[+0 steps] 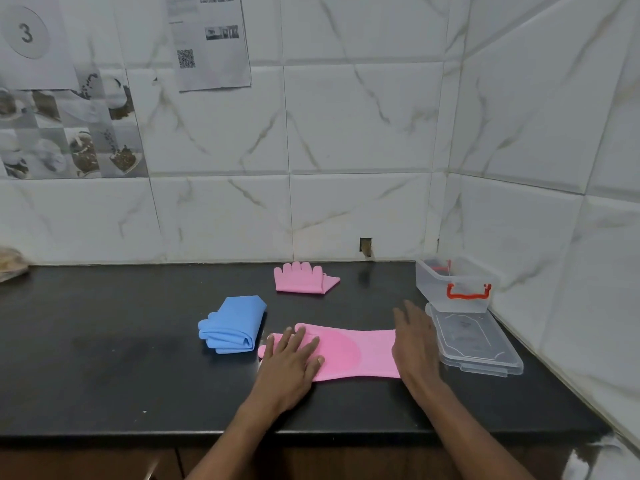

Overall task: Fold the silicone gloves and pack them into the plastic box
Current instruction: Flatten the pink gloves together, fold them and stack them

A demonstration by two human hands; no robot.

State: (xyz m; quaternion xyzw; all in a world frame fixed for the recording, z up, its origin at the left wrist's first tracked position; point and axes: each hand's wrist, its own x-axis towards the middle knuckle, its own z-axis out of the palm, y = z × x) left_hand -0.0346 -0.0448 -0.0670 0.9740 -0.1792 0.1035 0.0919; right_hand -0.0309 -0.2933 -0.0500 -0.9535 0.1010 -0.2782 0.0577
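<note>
plastic box (450, 296) open-topped, tiled walls (519, 220) close behind and right of it, lid (474, 341) flat just in front, bare counter (374, 292) left of it up to folded pink glove (304, 280)

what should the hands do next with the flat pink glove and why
Probably the right hand should fold the cuff over toward the finger end: the pink glove lies flat and unfolded, the left hand pressing that end, the right hand at the cuff.
</note>
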